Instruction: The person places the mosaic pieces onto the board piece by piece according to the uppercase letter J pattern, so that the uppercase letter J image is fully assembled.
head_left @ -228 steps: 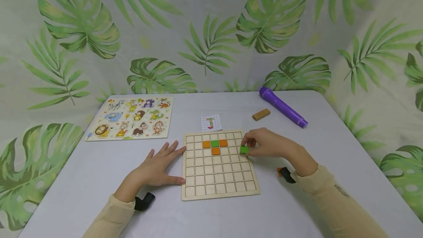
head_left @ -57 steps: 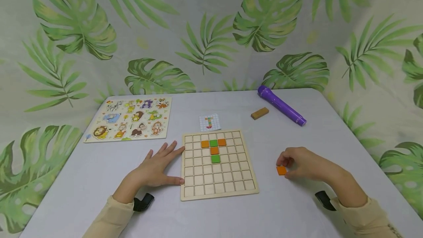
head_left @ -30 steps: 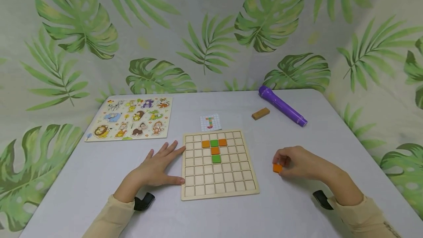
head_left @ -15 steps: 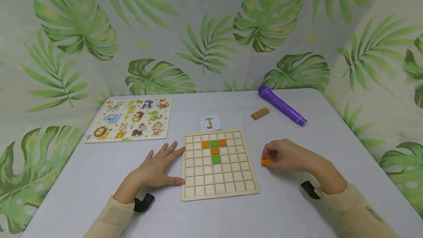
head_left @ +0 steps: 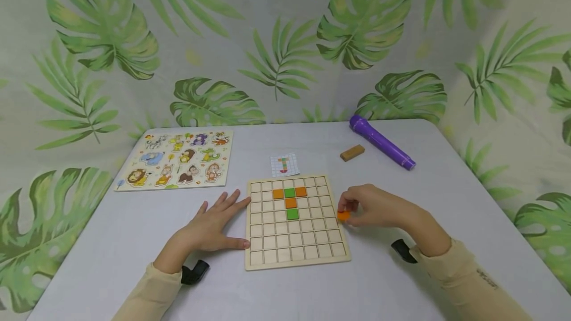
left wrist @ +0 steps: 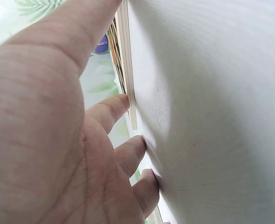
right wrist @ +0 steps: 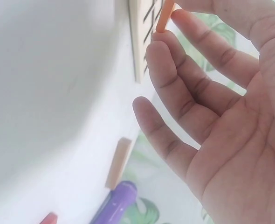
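My right hand pinches a square orange tile at the right edge of a wooden grid board. In the right wrist view the orange tile shows edge-on between thumb and fingertips. On the board, a green tile lies between two orange ones in a row. Below it come another orange tile and a second green tile. My left hand rests flat with spread fingers, its thumb and index fingertip touching the board's left edge.
Behind the board lies a small paper card with a coloured grid pattern. An animal puzzle board is at the back left. A brown wooden block and a purple toy microphone lie at the back right.
The earlier green tile went from my right hand onto the board. My right hand then took an orange tile off the table and carried it left to the board's edge. The left hand stayed still.
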A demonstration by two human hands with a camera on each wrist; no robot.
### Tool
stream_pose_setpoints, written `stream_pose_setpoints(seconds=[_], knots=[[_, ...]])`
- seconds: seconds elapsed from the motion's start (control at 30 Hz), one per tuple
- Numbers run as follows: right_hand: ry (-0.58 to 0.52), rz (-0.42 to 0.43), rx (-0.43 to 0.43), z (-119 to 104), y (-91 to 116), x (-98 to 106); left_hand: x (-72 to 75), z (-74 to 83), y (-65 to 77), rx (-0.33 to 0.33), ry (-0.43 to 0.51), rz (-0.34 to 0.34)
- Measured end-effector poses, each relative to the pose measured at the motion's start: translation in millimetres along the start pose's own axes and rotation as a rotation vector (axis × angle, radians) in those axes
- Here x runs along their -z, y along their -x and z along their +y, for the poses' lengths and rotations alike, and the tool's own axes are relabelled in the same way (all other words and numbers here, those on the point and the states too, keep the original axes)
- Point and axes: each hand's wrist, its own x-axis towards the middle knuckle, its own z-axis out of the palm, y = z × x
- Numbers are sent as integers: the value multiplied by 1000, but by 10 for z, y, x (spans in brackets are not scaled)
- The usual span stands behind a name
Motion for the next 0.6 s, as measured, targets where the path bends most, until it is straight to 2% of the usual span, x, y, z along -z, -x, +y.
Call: stream_pose_setpoints(seconds=[0.6], knots=[[7, -43, 56, -217, -221, -85, -10, 0, 2, 4, 0, 1]])
